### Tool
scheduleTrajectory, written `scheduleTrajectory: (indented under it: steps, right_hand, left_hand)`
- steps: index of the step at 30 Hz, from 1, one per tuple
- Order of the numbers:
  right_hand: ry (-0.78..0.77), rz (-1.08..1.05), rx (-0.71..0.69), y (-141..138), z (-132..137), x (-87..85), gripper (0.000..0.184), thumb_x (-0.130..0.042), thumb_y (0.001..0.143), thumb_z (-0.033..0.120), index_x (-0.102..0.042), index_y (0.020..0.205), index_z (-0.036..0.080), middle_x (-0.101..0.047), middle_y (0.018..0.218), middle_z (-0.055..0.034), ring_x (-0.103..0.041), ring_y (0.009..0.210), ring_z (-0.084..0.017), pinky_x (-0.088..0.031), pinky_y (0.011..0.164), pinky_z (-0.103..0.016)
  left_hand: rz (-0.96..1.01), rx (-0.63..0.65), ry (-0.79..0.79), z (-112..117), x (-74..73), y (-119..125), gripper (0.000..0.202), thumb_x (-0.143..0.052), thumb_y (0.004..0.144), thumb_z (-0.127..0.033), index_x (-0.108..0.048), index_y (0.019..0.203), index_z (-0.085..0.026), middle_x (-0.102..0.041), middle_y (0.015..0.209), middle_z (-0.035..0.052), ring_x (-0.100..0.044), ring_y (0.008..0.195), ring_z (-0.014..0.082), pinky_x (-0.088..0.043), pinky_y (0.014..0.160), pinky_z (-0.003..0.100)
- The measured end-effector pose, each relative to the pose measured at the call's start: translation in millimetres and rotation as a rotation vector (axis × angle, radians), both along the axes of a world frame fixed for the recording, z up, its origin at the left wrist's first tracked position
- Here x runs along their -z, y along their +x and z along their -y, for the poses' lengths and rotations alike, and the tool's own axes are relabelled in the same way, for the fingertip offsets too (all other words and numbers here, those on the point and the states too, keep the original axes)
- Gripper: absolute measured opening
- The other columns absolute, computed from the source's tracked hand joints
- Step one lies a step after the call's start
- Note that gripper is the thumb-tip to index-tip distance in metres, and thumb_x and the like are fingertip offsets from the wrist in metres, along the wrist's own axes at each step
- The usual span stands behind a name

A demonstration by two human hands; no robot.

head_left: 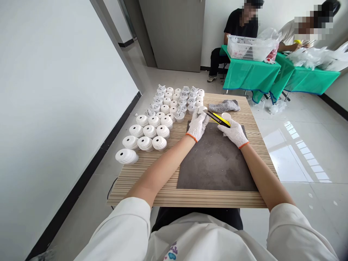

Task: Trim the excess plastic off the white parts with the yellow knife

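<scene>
My right hand (234, 134), in a white knit glove with an orange cuff, is closed round a black and yellow utility knife (219, 119). The knife points to the left, its blade end close to my left hand (198, 125). That hand wears a matching glove, and its fingers are closed on a small white piece (201, 109), mostly hidden by the fingers. Both hands are above the far part of a dark grey mat (214, 159). A white round part (226, 116) sits just beyond the right hand's fingers.
Rows of white ribbed round parts (149, 131) line the left side of the wooden table (163, 197); some have clear tops (182, 108). A grey cloth (224, 106) lies at the back. Beyond, two people sit at green-covered tables (250, 74) with a white basket (244, 49) and plastic bags.
</scene>
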State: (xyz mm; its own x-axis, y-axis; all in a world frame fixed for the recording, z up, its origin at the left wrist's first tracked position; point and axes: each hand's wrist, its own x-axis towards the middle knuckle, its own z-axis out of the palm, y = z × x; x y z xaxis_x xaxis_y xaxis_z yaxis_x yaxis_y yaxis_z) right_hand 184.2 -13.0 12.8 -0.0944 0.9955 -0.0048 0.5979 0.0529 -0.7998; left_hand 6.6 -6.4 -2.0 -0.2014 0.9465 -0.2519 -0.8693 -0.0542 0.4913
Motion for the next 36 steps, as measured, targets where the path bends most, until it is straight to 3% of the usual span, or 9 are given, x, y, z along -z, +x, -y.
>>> scheduleTrajectory:
  steps: [4,10,13,17,19,22,27,31,36]
  right_hand:
    - [0.003,-0.012,0.008,0.7,0.2,-0.4,0.033,-0.072,0.080,0.042,-0.072,0.106,0.022,-0.062,0.058,0.0055,-0.063,0.055,-0.013,-0.051,0.061,-0.024]
    - [-0.007,-0.051,0.009,2.8,-2.0,4.7,0.040,-0.073,0.079,0.045,-0.072,0.113,0.023,-0.065,0.064,0.0051,-0.062,0.054,-0.013,-0.051,0.060,-0.024]
    - [-0.014,-0.058,-0.025,2.9,-2.0,5.7,0.037,-0.074,0.078,0.044,-0.072,0.108,0.021,-0.065,0.064,0.0043,-0.061,0.054,-0.013,-0.050,0.058,-0.023]
    - [0.000,-0.036,0.000,2.4,-1.1,4.1,0.038,-0.073,0.079,0.045,-0.073,0.110,0.022,-0.065,0.062,0.0045,-0.062,0.055,-0.013,-0.051,0.061,-0.024]
    - [0.000,-0.041,0.029,1.7,-0.5,2.5,0.038,-0.073,0.079,0.045,-0.073,0.110,0.023,-0.065,0.062,0.0043,-0.062,0.056,-0.013,-0.052,0.062,-0.025]
    - [-0.028,-0.058,0.007,0.7,0.5,0.4,0.033,-0.073,0.078,0.042,-0.073,0.104,0.021,-0.067,0.066,0.0032,-0.062,0.056,-0.013,-0.052,0.061,-0.024]
    - [-0.008,-0.018,0.029,0.6,1.2,-1.0,0.033,-0.072,0.080,0.045,-0.073,0.105,0.023,-0.064,0.060,0.0041,-0.063,0.058,-0.014,-0.051,0.064,-0.025]
    - [-0.020,-0.004,-0.003,1.9,0.7,-0.7,0.031,-0.072,0.079,0.045,-0.072,0.100,0.022,-0.066,0.062,0.0035,-0.064,0.059,-0.014,-0.051,0.063,-0.025]
    - [0.000,0.036,0.013,2.7,-0.9,1.1,0.034,-0.072,0.080,0.047,-0.071,0.102,0.021,-0.068,0.064,0.0029,-0.066,0.059,-0.016,-0.052,0.064,-0.027]
  left_hand:
    - [-0.001,-0.001,-0.048,-1.3,-2.5,-1.5,0.007,-0.067,0.092,-0.016,-0.072,0.095,-0.018,-0.070,0.089,0.0002,-0.070,0.085,0.0080,-0.060,0.096,0.027]
    - [0.048,0.055,-0.140,-4.0,-4.4,-5.3,0.024,-0.063,0.097,-0.040,-0.070,0.094,-0.016,-0.069,0.080,0.0026,-0.071,0.075,0.0109,-0.063,0.079,0.023]
    - [0.055,0.032,-0.096,-2.9,-4.7,-5.8,0.019,-0.059,0.099,-0.033,-0.071,0.097,-0.018,-0.069,0.077,0.0006,-0.068,0.069,0.0084,-0.063,0.083,0.025]
    - [0.054,0.019,-0.052,-1.5,-2.6,-4.3,0.015,-0.056,0.095,-0.017,-0.070,0.100,-0.020,-0.068,0.076,-0.0015,-0.067,0.071,0.0082,-0.062,0.095,0.036]
    - [0.066,0.015,-0.057,-2.1,-0.6,-3.3,0.011,-0.059,0.091,-0.013,-0.068,0.093,-0.017,-0.068,0.076,-0.0010,-0.068,0.075,0.0091,-0.061,0.098,0.039]
    - [0.063,0.014,-0.070,-4.5,2.5,-2.0,0.007,-0.061,0.085,-0.009,-0.064,0.084,-0.015,-0.065,0.073,-0.0016,-0.067,0.076,0.0090,-0.061,0.096,0.037]
    - [0.047,0.017,-0.019,-7.0,4.7,-1.0,0.033,-0.052,0.074,0.004,-0.067,0.095,-0.018,-0.064,0.077,-0.0032,-0.064,0.074,0.0063,-0.060,0.096,0.030]
    - [-0.002,0.048,0.000,-3.8,4.0,-1.5,0.053,-0.047,0.067,0.008,-0.071,0.103,-0.023,-0.065,0.088,-0.0013,-0.063,0.080,0.0070,-0.058,0.102,0.033]
    - [-0.030,0.083,-0.015,0.0,2.4,-2.3,0.066,-0.048,0.069,0.009,-0.070,0.118,-0.029,-0.065,0.098,0.0000,-0.065,0.089,0.0089,-0.058,0.104,0.035]
